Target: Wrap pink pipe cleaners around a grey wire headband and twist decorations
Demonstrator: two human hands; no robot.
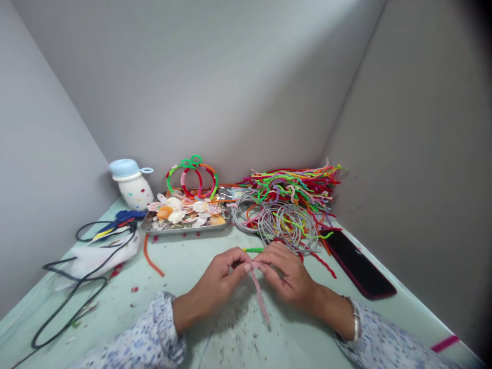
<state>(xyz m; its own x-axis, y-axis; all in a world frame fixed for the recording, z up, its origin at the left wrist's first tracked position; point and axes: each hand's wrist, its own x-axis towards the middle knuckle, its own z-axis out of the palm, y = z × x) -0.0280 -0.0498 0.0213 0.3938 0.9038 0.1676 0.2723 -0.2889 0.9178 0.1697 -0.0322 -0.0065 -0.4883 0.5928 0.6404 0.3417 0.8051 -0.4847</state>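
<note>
Between my two hands is a pink pipe cleaner (262,302), its loose end hanging down toward me. My left hand (220,279) pinches it between thumb and forefinger. My right hand (289,274) pinches it from the other side, fingertips almost touching those of the left. Just behind the fingers a green and yellow fuzzy length (253,250) shows; whether it joins the pink one is hidden. Coils of grey wire (288,225) lie just beyond my right hand.
A metal tray (184,231) of seashells stands at the back, with pipe-cleaner rings (192,179) upright in it. Right of it lies a heap of coloured pipe cleaners (295,184). A phone (357,264) lies at right; a bottle (132,184) and black cable (80,281) are at left.
</note>
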